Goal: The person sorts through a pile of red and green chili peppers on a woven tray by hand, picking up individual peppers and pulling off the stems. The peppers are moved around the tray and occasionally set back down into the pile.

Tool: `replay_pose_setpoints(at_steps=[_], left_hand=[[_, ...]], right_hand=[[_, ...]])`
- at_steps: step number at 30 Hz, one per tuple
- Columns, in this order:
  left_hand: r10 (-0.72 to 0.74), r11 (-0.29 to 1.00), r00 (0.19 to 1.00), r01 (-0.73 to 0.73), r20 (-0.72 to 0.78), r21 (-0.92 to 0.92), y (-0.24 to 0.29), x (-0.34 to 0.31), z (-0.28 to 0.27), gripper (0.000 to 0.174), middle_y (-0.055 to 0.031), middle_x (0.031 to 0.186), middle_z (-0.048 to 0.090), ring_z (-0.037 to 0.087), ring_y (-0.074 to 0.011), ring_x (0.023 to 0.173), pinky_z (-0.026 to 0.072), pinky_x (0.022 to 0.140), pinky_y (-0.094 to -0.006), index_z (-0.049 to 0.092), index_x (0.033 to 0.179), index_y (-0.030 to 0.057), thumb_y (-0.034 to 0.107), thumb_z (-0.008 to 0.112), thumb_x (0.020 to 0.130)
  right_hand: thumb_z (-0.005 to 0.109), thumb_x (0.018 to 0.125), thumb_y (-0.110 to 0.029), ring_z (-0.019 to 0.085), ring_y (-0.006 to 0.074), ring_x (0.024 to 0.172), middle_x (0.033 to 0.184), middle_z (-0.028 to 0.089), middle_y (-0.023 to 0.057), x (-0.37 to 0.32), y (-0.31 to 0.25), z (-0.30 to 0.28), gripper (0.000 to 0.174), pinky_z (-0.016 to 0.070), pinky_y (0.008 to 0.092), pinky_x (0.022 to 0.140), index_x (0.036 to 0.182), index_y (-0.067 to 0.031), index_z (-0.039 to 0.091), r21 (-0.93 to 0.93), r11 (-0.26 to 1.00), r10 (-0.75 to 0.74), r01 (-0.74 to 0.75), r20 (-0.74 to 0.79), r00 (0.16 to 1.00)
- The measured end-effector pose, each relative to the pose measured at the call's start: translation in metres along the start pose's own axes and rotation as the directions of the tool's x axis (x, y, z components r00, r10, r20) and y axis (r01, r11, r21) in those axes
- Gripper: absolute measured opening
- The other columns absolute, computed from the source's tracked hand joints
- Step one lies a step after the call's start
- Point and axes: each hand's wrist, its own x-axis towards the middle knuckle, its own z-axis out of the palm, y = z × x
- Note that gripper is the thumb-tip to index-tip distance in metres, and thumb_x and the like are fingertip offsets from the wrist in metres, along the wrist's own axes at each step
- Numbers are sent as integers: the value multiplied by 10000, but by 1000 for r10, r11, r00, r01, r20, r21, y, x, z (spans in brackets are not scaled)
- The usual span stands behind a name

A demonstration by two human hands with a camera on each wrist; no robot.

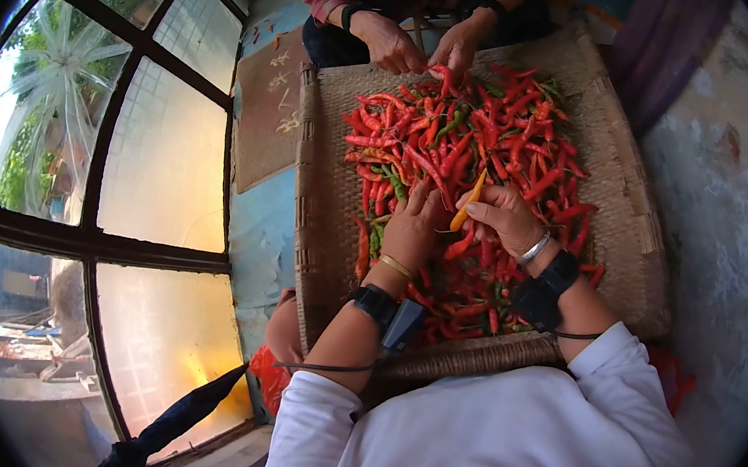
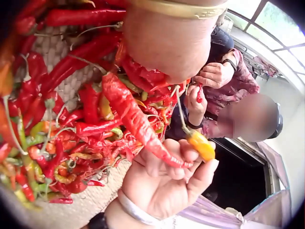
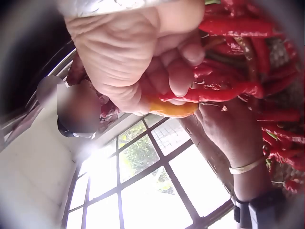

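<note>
A yellow-orange chili [image 1: 467, 203] is pinched between thumb and fingers of my right hand [image 1: 505, 220]. In the left wrist view, its yellow end [image 2: 202, 146] shows at the right fingertips, and a long red chili [image 2: 136, 117] reaches down to the curled fingers. My left hand [image 1: 415, 229] lies just left of the yellow chili, low over the pile of mostly red chilies [image 1: 530, 131]. The yellow chili's thin stem [image 2: 181, 109] points up to my left hand [image 2: 167, 43], whose fingertips are hidden there; whether they grip it I cannot tell.
A shallow woven tray [image 1: 622, 168] bears the pile. Across it, another person's hands [image 1: 394, 46] hold a red chili. At the left stand a framed window [image 1: 168, 157] and a folded dark umbrella [image 1: 181, 418]. A red plastic bag [image 1: 268, 376] sits beside the tray's near left corner.
</note>
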Motion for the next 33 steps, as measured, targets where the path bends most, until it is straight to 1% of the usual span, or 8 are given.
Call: replay_pose_setpoints(at_steps=[4, 8, 12, 15, 20, 25, 30, 33], left_hand=[[-29, 998, 980, 17, 198, 65, -1, 0, -1, 583, -131, 1177, 424, 524, -307, 919, 472, 721, -365, 454, 1136, 108, 199, 679, 606], [0, 994, 984, -20, 180, 110, 5, -1, -12, 511, -121, 1200, 411, 531, -297, 897, 484, 679, -364, 461, 1111, 110, 165, 645, 638], [83, 981, 978, -114, 192, 159, -1, -2, -8, 369, -110, 1180, 428, 545, -265, 840, 490, 649, -351, 484, 1048, 82, 125, 557, 689], [115, 965, 971, -159, 210, 206, -4, -4, -5, 270, -106, 1145, 456, 555, -235, 799, 492, 631, -338, 498, 989, 75, 112, 501, 721], [170, 966, 967, -202, 190, 163, -5, -4, -8, 177, -66, 857, 530, 585, -222, 690, 486, 542, -332, 500, 876, 94, 133, 530, 706], [33, 990, 987, -54, 157, 131, 6, -3, -23, 223, -56, 776, 532, 578, -236, 623, 468, 519, -337, 541, 897, 122, 197, 604, 697], [90, 946, 995, -101, -50, -307, 16, 1, -34, 167, -68, 729, 567, 584, -242, 621, 465, 516, -323, 588, 852, 96, 141, 628, 697], [115, 921, 992, -128, -59, -367, 22, 2, -42, 190, -64, 743, 582, 590, -240, 633, 470, 530, -320, 595, 866, 98, 115, 643, 683]], right_hand=[[546, 816, -209, 495, 49, 449, 641, 586, 43, -1, -4, -4, 215, 386, 155, 410, 874, -7, 589, 256, 964, 33, -68, 138, 990], [530, 825, -188, 531, 65, 480, 672, 602, 69, -1, 0, -2, 217, 408, 160, 430, 915, 4, 576, -152, 974, 212, -168, 344, 915], [522, 841, -232, 591, 109, 700, 931, 592, 88, 1, -17, -8, 423, 443, 202, 486, 1190, -26, 403, 533, 825, -108, 185, -172, 979], [507, 843, -215, 575, 99, 637, 874, 600, 83, 4, -11, -26, 396, 429, 189, 464, 1177, -21, 415, 415, 893, 12, 171, -403, 915], [496, 842, -167, 555, 72, 565, 769, 598, 50, 4, 15, -13, 269, 413, 169, 417, 1051, 0, 520, 6, 999, 52, -52, -257, 965], [528, 812, -96, 548, 68, 615, 786, 580, 41, 3, 26, 1, 271, 446, 181, 484, 1064, 0, 524, -231, 973, -47, 26, -88, 995], [565, 792, -116, 533, 69, 624, 765, 574, 25, 3, 30, 5, 278, 461, 212, 581, 1046, -5, 537, -486, 826, -309, 285, 33, 951], [570, 790, -137, 523, 80, 553, 755, 584, 46, -5, 11, 11, 266, 449, 218, 506, 1019, -1, 549, -340, 940, -23, 40, 53, 998]])
